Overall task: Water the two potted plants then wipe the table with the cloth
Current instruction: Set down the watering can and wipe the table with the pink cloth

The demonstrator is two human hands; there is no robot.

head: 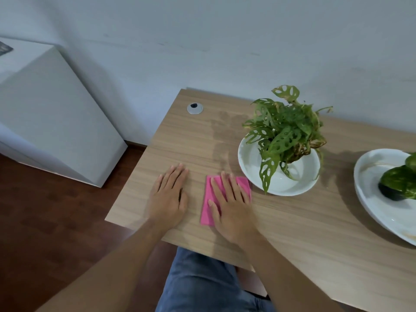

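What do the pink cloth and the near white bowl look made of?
Cloth: likely thin sponge or microfibre, matte, lying flat and folded under the right hand. Bowl: probably glazed ceramic, glossy with soft highlights; plastic is possible.

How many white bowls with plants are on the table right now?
2. One bowl sits just right of the pink cloth, holding the holey-leaved plant. The other bowl is at the table's right side, cut off by the frame edge.
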